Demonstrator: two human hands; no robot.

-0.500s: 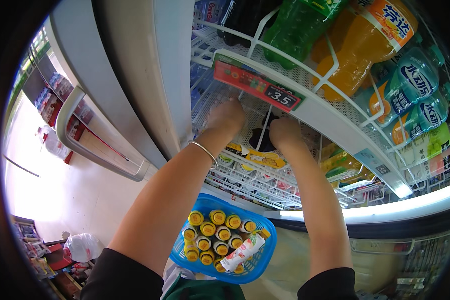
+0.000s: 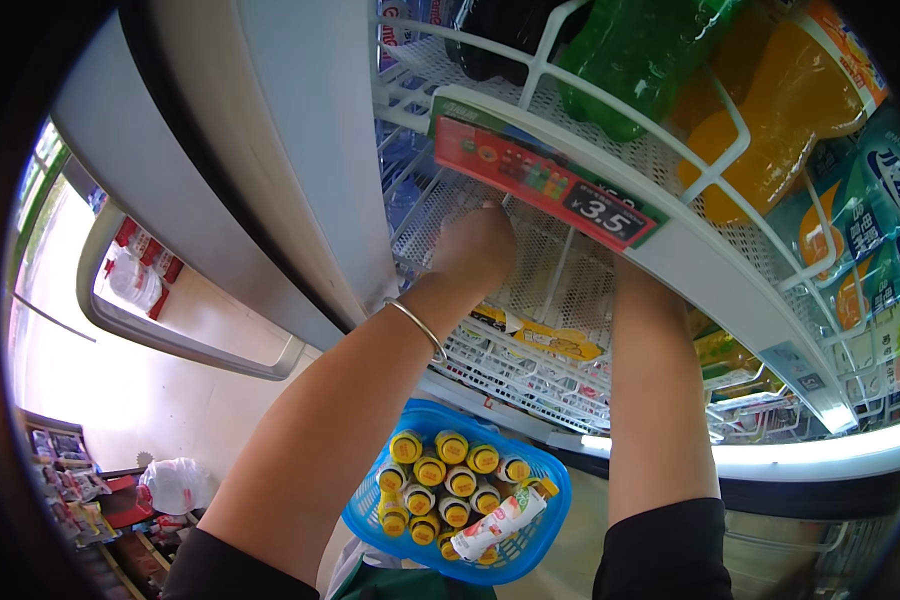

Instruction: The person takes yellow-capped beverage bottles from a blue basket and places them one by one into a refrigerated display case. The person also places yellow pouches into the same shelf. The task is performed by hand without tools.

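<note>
My left hand [image 2: 478,248] reaches deep into the open cooler, under the upper wire shelf [image 2: 580,240]. Its fingers are hidden behind the red and green price strip [image 2: 540,185], so I cannot tell if it holds anything. A thin bracelet [image 2: 417,325] circles that wrist. My right forearm [image 2: 655,380] goes up under the same shelf, and its hand is hidden behind the shelf front. Below my arms hangs a blue basket [image 2: 555,485] with several yellow-capped bottles [image 2: 450,470] and one white bottle [image 2: 495,522] lying on top.
On the upper shelf stand a green bottle [image 2: 620,70], an orange bottle [image 2: 770,130] and dark bottles [image 2: 490,40]; teal bottles [image 2: 880,210] are at the right. Yellow packs [image 2: 550,338] lie on a lower rack. The open cooler door [image 2: 200,200] with its handle [image 2: 170,335] is at the left.
Both hands have pushed further in under the upper shelf; the right hand, visible before, is now hidden behind the shelf front.
</note>
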